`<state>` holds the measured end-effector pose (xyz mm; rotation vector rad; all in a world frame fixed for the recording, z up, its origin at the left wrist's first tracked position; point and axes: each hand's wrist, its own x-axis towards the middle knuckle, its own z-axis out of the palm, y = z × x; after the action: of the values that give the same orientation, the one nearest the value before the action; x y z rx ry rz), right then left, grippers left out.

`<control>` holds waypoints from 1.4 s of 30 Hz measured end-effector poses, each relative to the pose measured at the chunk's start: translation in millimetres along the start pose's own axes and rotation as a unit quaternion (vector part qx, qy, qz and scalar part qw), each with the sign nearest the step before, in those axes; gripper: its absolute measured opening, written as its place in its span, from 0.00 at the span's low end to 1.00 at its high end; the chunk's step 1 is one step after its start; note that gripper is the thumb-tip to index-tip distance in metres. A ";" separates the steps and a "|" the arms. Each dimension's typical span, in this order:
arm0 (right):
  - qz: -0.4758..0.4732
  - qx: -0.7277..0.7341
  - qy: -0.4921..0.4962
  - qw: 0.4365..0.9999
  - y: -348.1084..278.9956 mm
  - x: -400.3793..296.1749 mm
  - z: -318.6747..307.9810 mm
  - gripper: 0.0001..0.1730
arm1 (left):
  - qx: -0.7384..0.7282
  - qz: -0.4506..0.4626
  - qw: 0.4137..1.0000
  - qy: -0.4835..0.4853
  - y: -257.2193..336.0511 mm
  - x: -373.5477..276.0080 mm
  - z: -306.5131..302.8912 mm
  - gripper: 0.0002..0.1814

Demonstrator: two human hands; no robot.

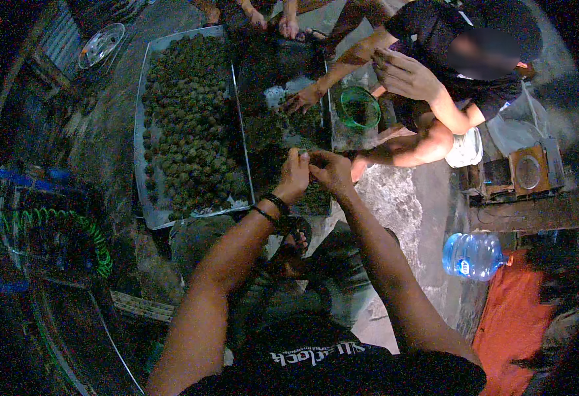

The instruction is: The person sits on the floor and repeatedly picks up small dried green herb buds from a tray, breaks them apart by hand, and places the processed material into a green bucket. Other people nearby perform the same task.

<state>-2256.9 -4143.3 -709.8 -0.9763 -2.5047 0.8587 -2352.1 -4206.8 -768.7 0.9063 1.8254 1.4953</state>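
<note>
My left hand [293, 177] and my right hand [333, 172] meet above the near part of a dark work surface [264, 128]. Their fingertips are drawn together and almost touch. Anything between them is too small and dim to make out. Dark bands circle my left wrist. Loose dark green matter [309, 198] is spread on the surface under my hands. To the left lies a shallow pale-edged tray [141, 148], holding many rough, round, dark green balls [190, 123].
Across the surface, a co-worker's hand [303, 98] reaches into the loose matter; their other hand [408, 74] is raised. Another person's hands [274, 24] are at the far end. A green basket [379, 116], a white bucket [465, 148] and a water bottle [472, 255] stand or lie rightward.
</note>
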 end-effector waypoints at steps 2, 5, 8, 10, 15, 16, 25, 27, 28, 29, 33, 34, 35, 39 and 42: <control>0.027 0.049 -0.052 0.997 -4.2 5.7 -5.4 0.15 | -0.040 0.010 0.999 -0.015 -15.6 4.9 0.0 0.15; 0.125 0.272 -0.153 0.942 4.9 10.5 -21.7 0.16 | -0.167 -0.045 0.982 -0.079 -18.6 12.2 -4.0 0.15; 0.241 0.520 -0.135 0.808 5.1 -1.0 -40.3 0.15 | -0.310 -0.137 0.930 -0.139 28.4 7.7 -13.1 0.14; 0.232 0.536 -0.102 0.805 21.7 -10.0 -33.2 0.14 | -0.393 -0.179 0.887 -0.165 30.3 7.3 -19.3 0.13; 0.269 0.644 -0.042 0.716 34.7 -11.1 2.1 0.15 | -0.445 -0.235 0.853 -0.140 26.9 3.5 -24.2 0.09; 0.273 0.646 0.002 0.713 0.4 -14.1 1.5 0.15 | -0.458 -0.241 0.845 -0.135 26.4 -0.5 -26.7 0.09; 0.398 0.495 0.184 0.750 8.1 -27.8 31.9 0.21 | -0.387 -0.256 0.882 -0.080 45.1 -18.3 -43.6 0.17; 0.369 0.415 0.183 0.811 58.5 -30.5 53.5 0.23 | -0.351 -0.251 0.899 -0.068 44.6 -20.2 -33.5 0.20; 0.317 0.413 0.182 0.834 100.9 -32.9 62.1 0.24 | -0.335 -0.243 0.907 -0.071 47.2 -19.0 -22.7 0.21; 0.340 0.450 0.148 0.812 91.0 -32.3 59.9 0.22 | -0.335 -0.245 0.908 -0.062 37.8 -17.8 -23.2 0.22; 0.329 0.703 0.124 0.618 -14.5 -45.2 20.4 0.16 | -0.412 -0.242 0.876 -0.071 18.8 -17.5 -28.0 0.18; 0.314 0.690 0.097 0.645 -8.9 -49.1 14.1 0.15 | -0.454 -0.244 0.853 -0.075 20.0 -19.1 -25.8 0.16; 0.297 0.675 0.098 0.669 -6.7 -49.1 10.1 0.15 | -0.496 -0.246 0.829 -0.078 21.3 -20.0 -23.6 0.15; 0.271 0.648 0.113 0.703 4.5 -50.7 2.0 0.16 | -0.482 -0.209 0.848 -0.073 39.5 -29.6 -25.6 0.09; 0.340 0.660 0.200 0.640 -5.3 -47.6 6.7 0.24 | -0.466 -0.206 0.852 -0.119 20.8 -23.1 -33.7 0.13</control>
<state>-2228.7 -4182.3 -715.1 -1.1920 -0.5419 1.9116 -2363.0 -4242.0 -741.4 0.1743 0.8264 1.6087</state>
